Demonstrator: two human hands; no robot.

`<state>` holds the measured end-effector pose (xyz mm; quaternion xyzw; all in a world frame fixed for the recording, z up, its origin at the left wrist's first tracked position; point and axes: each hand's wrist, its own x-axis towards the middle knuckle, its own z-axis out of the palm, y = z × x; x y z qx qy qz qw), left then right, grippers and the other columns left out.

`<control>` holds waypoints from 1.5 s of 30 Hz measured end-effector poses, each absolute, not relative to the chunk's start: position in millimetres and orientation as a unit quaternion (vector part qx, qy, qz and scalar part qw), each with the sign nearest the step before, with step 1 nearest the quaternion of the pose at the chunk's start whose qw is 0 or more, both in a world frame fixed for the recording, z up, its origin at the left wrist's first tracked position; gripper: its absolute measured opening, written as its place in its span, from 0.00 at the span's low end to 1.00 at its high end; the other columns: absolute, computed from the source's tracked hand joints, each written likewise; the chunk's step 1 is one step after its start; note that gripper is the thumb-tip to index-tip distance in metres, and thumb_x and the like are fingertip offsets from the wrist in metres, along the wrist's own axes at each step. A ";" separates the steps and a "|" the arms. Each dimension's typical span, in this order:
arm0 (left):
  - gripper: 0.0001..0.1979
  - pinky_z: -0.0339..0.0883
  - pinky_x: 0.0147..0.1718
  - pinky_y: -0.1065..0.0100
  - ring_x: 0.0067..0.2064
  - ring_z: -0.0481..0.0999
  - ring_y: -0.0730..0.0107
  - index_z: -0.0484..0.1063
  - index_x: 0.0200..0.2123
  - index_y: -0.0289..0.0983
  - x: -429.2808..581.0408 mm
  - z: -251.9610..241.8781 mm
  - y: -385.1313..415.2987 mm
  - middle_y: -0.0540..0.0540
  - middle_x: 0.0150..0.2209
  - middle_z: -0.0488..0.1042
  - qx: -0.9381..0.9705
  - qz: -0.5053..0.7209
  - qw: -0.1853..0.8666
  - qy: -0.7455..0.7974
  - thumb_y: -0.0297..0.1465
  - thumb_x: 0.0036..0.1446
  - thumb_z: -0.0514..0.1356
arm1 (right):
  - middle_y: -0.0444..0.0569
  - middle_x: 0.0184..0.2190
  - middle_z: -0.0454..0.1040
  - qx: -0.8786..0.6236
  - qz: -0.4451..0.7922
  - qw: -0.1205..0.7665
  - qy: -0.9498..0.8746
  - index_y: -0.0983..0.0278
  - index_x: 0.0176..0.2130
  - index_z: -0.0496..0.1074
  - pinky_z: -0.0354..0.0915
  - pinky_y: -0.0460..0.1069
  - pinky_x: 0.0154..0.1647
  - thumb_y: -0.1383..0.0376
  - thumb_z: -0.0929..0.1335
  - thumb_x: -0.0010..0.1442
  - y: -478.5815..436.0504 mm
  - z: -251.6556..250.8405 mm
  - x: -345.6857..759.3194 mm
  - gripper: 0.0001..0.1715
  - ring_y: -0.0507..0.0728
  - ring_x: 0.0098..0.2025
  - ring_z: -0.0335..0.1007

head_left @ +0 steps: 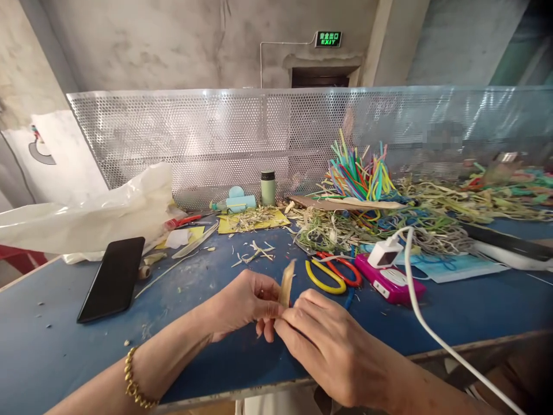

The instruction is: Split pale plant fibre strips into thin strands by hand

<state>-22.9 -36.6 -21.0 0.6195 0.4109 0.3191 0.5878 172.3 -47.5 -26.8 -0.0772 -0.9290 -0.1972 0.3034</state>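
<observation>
Between my hands a tan strip of dried plant leaf (pixel 286 282) stands up, its lower end hidden by my fingers. Thumb and fingers of my left hand (pixel 254 300) pinch it from the left. My right hand (pixel 330 340) is closed, with its curled fingertips meeting the left thumb at the strip's base. Just beyond the hands lie scissors with one yellow handle (pixel 325 278) and one red handle (pixel 345 270). Pale plant scraps (pixel 258 252) are scattered on the blue tabletop (pixel 190 369).
A black phone (pixel 113 279) lies left, near a clear plastic sheet (pixel 99 202). On the right are a magenta device (pixel 389 283), a white charger (pixel 386 253) with its cable, and a face mask (pixel 458 267). Behind stand a green bottle (pixel 268 189), colourful stems (pixel 360 173) and a perforated metal screen (pixel 216 132).
</observation>
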 end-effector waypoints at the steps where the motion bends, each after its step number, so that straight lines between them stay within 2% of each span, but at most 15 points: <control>1: 0.13 0.59 0.19 0.74 0.20 0.71 0.74 0.73 0.27 0.33 -23.3 -19.6 -36.2 0.50 0.18 0.71 0.610 0.333 0.585 0.417 0.37 0.47 0.67 | 0.53 0.28 0.73 -0.083 -0.187 0.308 -0.929 0.66 0.37 0.73 0.62 0.55 0.37 0.73 0.59 0.64 -44.2 -24.1 171.0 0.14 0.58 0.31 0.67; 8: 0.16 0.62 0.23 0.71 0.21 0.74 0.71 0.73 0.27 0.31 -32.2 -9.7 -29.1 0.45 0.18 0.74 0.545 0.446 0.580 0.409 0.39 0.47 0.69 | 0.48 0.30 0.75 -0.123 -0.028 0.379 -0.917 0.64 0.36 0.72 0.63 0.48 0.36 0.70 0.63 0.65 -1.7 -7.2 155.1 0.08 0.52 0.32 0.69; 12: 0.15 0.62 0.23 0.71 0.21 0.75 0.70 0.74 0.27 0.30 -36.4 -6.8 -27.2 0.44 0.19 0.75 0.532 0.457 0.577 0.419 0.39 0.49 0.67 | 0.47 0.30 0.73 -0.151 0.080 0.405 -0.898 0.63 0.35 0.72 0.64 0.47 0.36 0.69 0.64 0.64 3.6 -7.7 147.9 0.07 0.52 0.32 0.68; 19: 0.12 0.64 0.24 0.72 0.24 0.78 0.67 0.76 0.29 0.30 -37.4 -7.2 -27.3 0.42 0.22 0.77 0.530 0.448 0.596 0.403 0.35 0.51 0.66 | 0.45 0.28 0.70 -0.239 0.230 0.419 -0.845 0.63 0.33 0.73 0.63 0.45 0.29 0.64 0.65 0.65 2.8 -13.4 142.9 0.10 0.50 0.27 0.66; 27: 0.07 0.67 0.26 0.70 0.27 0.80 0.64 0.76 0.28 0.30 -37.7 -6.4 -28.2 0.42 0.24 0.77 0.536 0.447 0.590 0.405 0.30 0.51 0.65 | 0.45 0.29 0.72 -0.258 0.189 0.431 -0.844 0.63 0.33 0.72 0.62 0.46 0.31 0.66 0.66 0.62 2.7 -17.7 139.6 0.06 0.51 0.29 0.67; 34: 0.05 0.68 0.29 0.69 0.29 0.80 0.64 0.77 0.31 0.29 -38.5 -3.3 -29.0 0.40 0.26 0.79 0.553 0.432 0.590 0.400 0.25 0.50 0.63 | 0.45 0.29 0.71 -0.266 0.165 0.427 -0.849 0.63 0.32 0.70 0.61 0.46 0.31 0.68 0.66 0.62 3.9 -19.0 139.6 0.05 0.51 0.29 0.65; 41: 0.13 0.69 0.31 0.69 0.30 0.80 0.65 0.77 0.34 0.27 -39.0 -1.5 -29.5 0.39 0.29 0.79 0.535 0.443 0.612 0.379 0.34 0.53 0.66 | 0.44 0.28 0.70 -0.266 0.190 0.433 -0.840 0.63 0.33 0.69 0.61 0.46 0.30 0.67 0.66 0.63 2.6 -17.7 140.5 0.06 0.51 0.29 0.64; 45: 0.13 0.70 0.31 0.70 0.30 0.80 0.66 0.77 0.34 0.28 -38.9 -3.1 -29.6 0.41 0.28 0.79 0.542 0.441 0.601 0.387 0.32 0.49 0.69 | 0.44 0.29 0.69 -0.273 0.174 0.439 -0.838 0.64 0.32 0.70 0.61 0.45 0.30 0.69 0.67 0.61 3.5 -17.4 140.3 0.04 0.50 0.29 0.64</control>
